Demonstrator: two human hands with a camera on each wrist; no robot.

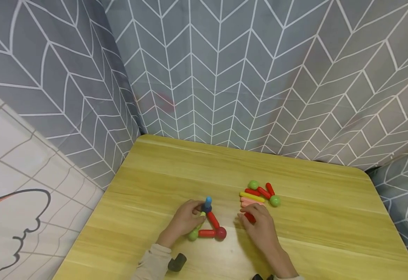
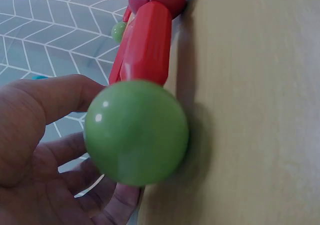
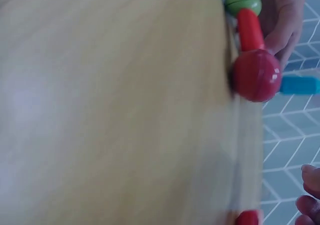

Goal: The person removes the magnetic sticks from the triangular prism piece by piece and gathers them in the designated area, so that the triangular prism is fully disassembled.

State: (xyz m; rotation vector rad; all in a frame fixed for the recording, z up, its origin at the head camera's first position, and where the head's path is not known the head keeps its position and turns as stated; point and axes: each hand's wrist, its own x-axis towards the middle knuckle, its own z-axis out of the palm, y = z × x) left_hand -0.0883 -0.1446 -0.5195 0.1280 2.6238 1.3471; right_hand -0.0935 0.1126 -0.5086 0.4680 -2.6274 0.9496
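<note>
A triangle of sticks and balls lies on the table. It has red sticks, a dark red ball, a green ball, a yellow-green stick and a dark blue ball. From the dark blue ball a light blue stick stands upright. My left hand holds the triangle's left side, thumb and fingers about the yellow-green stick and dark blue ball. Over a loose red stick hovers my right hand, fingers loosely bent and apart from it in the right wrist view.
Beyond the right hand lie salmon sticks, a yellow stick, several red sticks and two green balls. A patterned grey curtain hangs behind the wooden table.
</note>
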